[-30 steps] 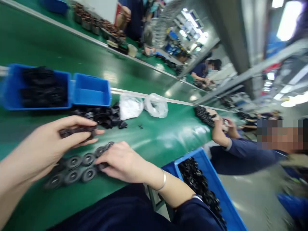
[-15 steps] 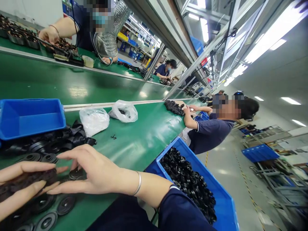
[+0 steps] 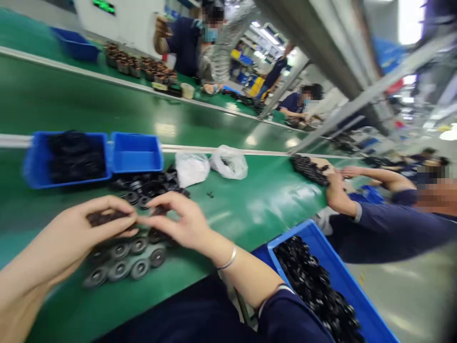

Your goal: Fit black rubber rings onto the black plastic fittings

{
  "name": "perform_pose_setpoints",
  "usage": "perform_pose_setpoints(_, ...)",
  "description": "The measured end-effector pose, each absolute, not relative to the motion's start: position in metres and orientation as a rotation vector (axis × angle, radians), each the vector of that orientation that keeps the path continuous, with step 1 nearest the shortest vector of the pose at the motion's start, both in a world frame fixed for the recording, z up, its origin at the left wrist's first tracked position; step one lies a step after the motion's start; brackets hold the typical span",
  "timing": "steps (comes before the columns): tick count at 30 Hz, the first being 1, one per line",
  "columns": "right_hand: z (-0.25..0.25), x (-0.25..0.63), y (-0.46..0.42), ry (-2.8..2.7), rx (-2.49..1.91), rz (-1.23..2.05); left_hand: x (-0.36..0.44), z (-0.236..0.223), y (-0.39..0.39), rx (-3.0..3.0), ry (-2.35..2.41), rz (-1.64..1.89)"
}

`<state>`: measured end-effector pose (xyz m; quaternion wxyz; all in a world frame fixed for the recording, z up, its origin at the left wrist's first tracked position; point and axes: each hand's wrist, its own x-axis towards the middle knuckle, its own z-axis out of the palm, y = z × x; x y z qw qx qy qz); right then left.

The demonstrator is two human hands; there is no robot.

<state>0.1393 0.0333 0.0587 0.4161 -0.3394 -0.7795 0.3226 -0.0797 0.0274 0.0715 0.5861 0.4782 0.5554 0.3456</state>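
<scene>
My left hand [image 3: 103, 220] is curled around a clump of small dark parts [image 3: 107, 217], too blurred to name more exactly. Its fingertips meet those of my right hand [image 3: 183, 221], whose thumb and forefinger are drawn close together; what they pinch, if anything, is too small to tell. Below the hands, several round dark grey discs [image 3: 119, 270] with raised centres lie in rows on the green table [image 3: 228, 209]. Just beyond my fingers is a heap of black ring-shaped plastic parts [image 3: 153, 183].
Behind the heap stand a blue bin of black parts [image 3: 30, 162] and an unfilled blue bin [image 3: 137, 159]. Two plastic bags [image 3: 193, 169] lie beside them. A large blue crate [image 3: 342, 267] of black parts is at my right. Co-workers sit at the right [image 3: 392, 228] and across the table [image 3: 185, 43].
My view has swung left, bringing the filled blue bin and more discs into sight. My hands have come closer together at the fingertips. The co-worker across has raised a hand.
</scene>
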Motion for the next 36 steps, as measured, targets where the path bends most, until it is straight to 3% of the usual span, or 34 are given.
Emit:
perform_pose_setpoints(7,0.066,0.155,0.037,-2.240,-0.872,0.818,-0.084,0.070,0.030,0.888,1.070,1.071)
perform_pose_setpoints(12,0.069,0.144,0.031,-2.357,-0.808,0.745,-0.083,0.067,0.027,0.937,1.049,1.082)
perform_pose_setpoints(18,0.061,0.130,0.023,-2.400,-0.753,0.877,-0.085,0.065,0.028,0.940,1.041,1.124)
perform_pose_setpoints(32,0.071,0.119,0.025,-2.837,-0.674,0.485,-0.089,0.061,0.029,0.995,1.063,1.137)
perform_pose_setpoints(36,0.080,0.122,0.030,-2.750,-0.727,0.587,-0.090,0.063,0.028,0.956,1.040,1.103)
